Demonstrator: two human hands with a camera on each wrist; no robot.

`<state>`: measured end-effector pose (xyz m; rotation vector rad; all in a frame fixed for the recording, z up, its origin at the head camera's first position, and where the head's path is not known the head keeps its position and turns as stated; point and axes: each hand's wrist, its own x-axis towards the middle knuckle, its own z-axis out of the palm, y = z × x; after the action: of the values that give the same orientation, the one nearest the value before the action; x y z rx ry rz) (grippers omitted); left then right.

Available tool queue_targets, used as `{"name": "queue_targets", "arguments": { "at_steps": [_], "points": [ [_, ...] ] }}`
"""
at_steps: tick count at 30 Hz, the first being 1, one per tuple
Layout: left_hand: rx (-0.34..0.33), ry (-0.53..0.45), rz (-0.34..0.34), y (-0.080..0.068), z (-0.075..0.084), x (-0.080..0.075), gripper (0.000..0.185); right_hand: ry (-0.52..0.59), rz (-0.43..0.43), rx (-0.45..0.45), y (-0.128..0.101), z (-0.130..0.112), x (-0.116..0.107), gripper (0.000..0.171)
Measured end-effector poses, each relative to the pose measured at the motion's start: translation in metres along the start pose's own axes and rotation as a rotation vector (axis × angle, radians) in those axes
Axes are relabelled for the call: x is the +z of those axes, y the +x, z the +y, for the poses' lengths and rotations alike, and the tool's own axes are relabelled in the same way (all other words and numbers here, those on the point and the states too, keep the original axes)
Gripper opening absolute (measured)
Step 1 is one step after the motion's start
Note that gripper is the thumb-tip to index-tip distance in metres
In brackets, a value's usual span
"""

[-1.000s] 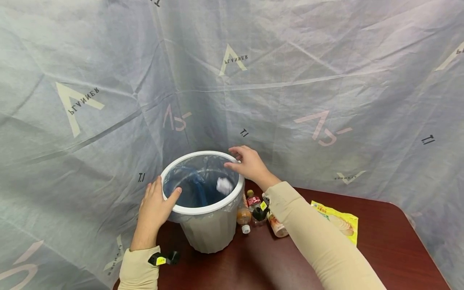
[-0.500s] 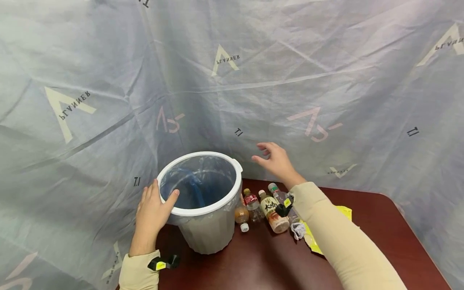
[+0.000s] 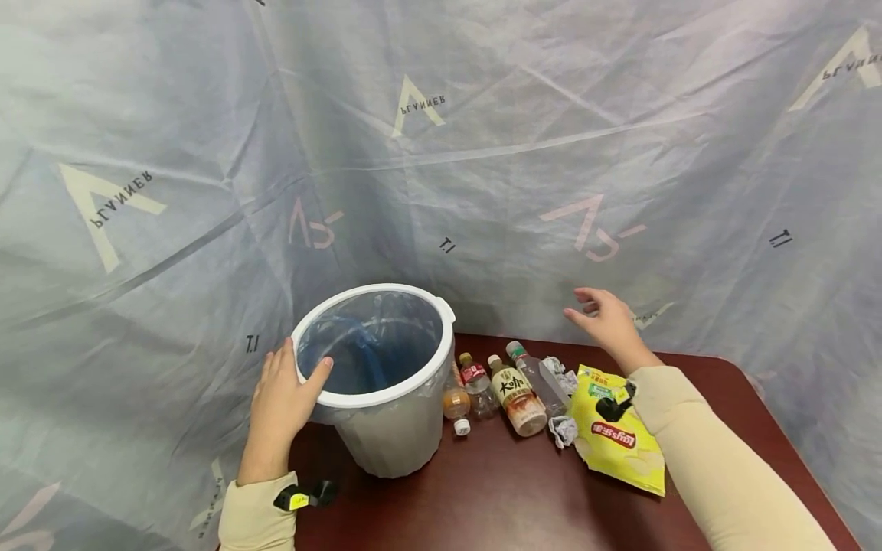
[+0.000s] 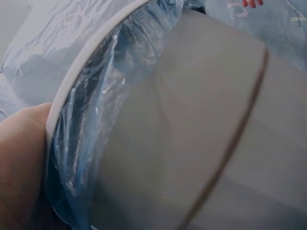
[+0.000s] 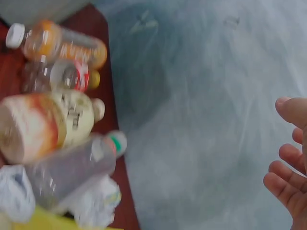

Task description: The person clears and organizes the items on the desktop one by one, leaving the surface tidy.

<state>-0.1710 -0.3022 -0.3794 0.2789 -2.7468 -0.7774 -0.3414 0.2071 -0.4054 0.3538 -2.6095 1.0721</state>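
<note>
A grey trash can point(image 3: 396, 440) with a white rim and a clear bluish liner stands on the table. My left hand point(image 3: 282, 405) holds its left rim, thumb over the inner side and fingers along the outside. In the left wrist view, part of that hand point(image 4: 21, 153) shows against the rim. My right hand point(image 3: 609, 325) hangs in the air with loosely bent fingers and nothing in it. Below and in front of it lies a yellow Lay's chip bag point(image 3: 599, 467), partly covered by the wrist camera. The right wrist view catches only the fingers point(image 5: 283, 184) at its edge.
Right of the can lie an orange-drink bottle point(image 3: 455, 402), a red-labelled bottle point(image 3: 475, 375), a cream-labelled bottle point(image 3: 513, 398) and a clear bottle point(image 3: 544, 383). Crumpled paper balls point(image 3: 563, 431) sit beside them. A grey curtain point(image 3: 482, 191) hangs behind the table point(image 3: 482, 490).
A white paper ball has dropped from beneath my right hand into the trash can. That hand has since moved right, away from the rim. My left hand has stayed at the rim.
</note>
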Motion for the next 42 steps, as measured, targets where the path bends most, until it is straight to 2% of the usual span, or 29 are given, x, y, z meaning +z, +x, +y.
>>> {"name": "queue_targets", "arguments": {
  "at_steps": [7, 14, 31, 36, 42],
  "points": [
    [0.009, 0.005, -0.007, 0.000, -0.001, 0.001, 0.099, -0.014, 0.025, 0.104, -0.033, 0.054, -0.020, 0.065],
    [0.012, 0.008, 0.008, 0.001, 0.000, -0.002, 0.097, 0.014, 0.033, 0.214, -0.058, 0.097, -0.026, 0.077],
    [0.008, -0.008, -0.002, -0.002, 0.003, -0.004, 0.096, -0.018, 0.077, 0.437, -0.117, 0.161, -0.017, 0.080],
    [-0.005, -0.009, -0.009, -0.002, 0.002, -0.004, 0.096, -0.039, 0.030, 0.517, -0.129, 0.174, -0.012, 0.083],
    [0.001, -0.010, -0.005, -0.001, 0.002, -0.003, 0.096, 0.008, -0.055, 0.582, -0.141, 0.191, -0.002, 0.094]
  ]
}}
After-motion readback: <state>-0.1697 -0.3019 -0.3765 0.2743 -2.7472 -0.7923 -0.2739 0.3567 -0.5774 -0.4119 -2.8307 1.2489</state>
